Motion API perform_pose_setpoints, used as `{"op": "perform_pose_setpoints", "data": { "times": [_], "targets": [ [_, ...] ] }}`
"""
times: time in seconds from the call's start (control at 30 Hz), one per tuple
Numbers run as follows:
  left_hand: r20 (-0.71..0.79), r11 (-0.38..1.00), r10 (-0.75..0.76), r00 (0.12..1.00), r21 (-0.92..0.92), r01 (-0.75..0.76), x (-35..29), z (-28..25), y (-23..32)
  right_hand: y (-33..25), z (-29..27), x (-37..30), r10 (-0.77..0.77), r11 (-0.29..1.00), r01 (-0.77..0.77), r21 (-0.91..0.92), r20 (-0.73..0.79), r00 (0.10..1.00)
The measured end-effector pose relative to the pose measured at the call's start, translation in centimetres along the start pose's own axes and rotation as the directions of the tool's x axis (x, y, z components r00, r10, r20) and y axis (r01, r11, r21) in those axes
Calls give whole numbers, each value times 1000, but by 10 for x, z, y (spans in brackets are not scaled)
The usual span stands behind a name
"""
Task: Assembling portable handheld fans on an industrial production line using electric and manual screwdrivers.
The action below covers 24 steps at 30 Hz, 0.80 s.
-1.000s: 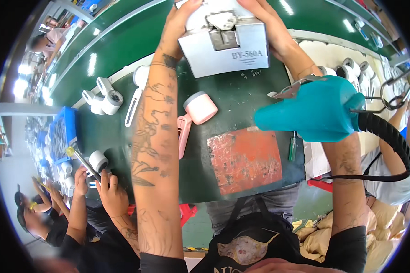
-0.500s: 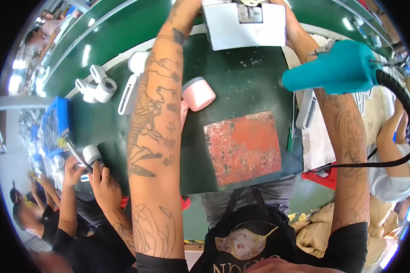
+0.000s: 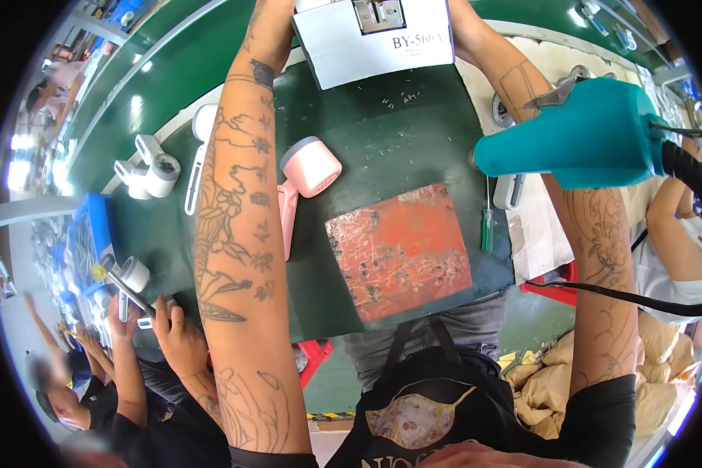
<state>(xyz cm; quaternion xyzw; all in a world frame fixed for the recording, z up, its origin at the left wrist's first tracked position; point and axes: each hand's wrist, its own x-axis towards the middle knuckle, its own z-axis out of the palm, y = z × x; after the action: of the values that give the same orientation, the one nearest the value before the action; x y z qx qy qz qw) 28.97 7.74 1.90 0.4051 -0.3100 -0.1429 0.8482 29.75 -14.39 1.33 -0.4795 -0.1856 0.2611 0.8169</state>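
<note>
Both my forearms, the left [image 3: 242,312] and the right [image 3: 593,226], reach forward to the far side of the bench, and my hands lie beyond the upper edge, so their fingers are hidden. Between my wrists stands a white box-shaped device [image 3: 370,58] with a metal fitting [image 3: 380,14] on its front; whether my hands touch it cannot be seen. Beside my left forearm lies a pink device [image 3: 312,168] with a round grey-rimmed head, its handle partly covered by the arm. A teal power tool [image 3: 561,144] hangs over my right forearm.
A worn red mat [image 3: 402,253] lies on the dark green bench. Right of it are a green-handled screwdriver [image 3: 487,228] and a white handle-shaped part [image 3: 509,191]. White devices [image 3: 160,175] and a blue bin [image 3: 93,230] stand left. A co-worker's hands [image 3: 181,339] work at lower left.
The view has shifted, so the bench things appear further left. The white device shows more of its front and sits further left between my wrists. The co-worker's hands have moved slightly.
</note>
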Motion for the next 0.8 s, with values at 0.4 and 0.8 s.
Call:
{"op": "perform_pose_setpoints", "data": {
  "times": [0.4,0.8],
  "targets": [
    [-135,978,15,991,210,14,11,12,-9,-38,-9,-75,-491,385,-87,-919,-284,824],
    [261,973,123,957,-221,-65,18,-13,-16,-12,29,-192,366,91,268,-959,283,887]
  ]
}}
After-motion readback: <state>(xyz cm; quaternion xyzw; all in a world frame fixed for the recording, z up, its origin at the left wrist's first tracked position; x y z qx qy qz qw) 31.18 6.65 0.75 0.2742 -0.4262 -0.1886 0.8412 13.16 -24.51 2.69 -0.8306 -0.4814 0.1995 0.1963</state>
